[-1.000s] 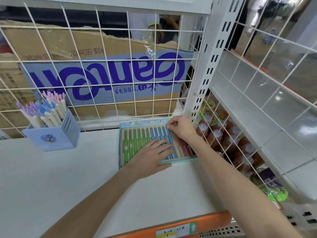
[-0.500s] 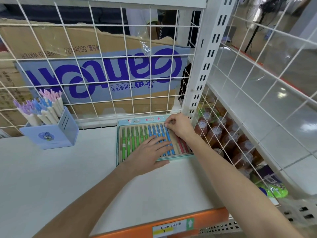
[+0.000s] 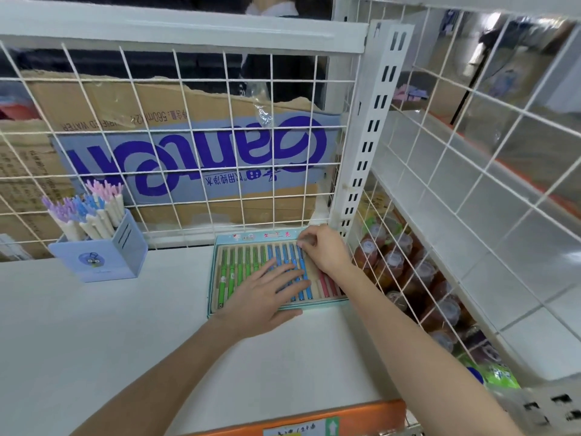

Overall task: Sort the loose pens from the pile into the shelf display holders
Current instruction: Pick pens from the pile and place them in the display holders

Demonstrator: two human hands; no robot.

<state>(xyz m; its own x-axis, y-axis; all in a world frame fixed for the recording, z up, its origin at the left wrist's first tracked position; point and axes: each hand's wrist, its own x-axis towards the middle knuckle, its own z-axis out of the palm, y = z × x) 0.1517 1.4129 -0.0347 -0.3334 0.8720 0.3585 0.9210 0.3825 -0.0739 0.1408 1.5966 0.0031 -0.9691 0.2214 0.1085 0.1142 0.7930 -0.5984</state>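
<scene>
Tray tight against right mesh.

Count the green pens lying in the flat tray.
6 green pens visible, side by side in the left part of the flat tray, left of the blue pens. The left hand covers several lower ends.

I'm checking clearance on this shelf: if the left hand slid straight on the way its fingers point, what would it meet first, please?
The left hand lies flat on the blue pens, fingers pointing up and right. It would probably first meet the right hand at the tray's far corner, though depth is unclear.
</scene>
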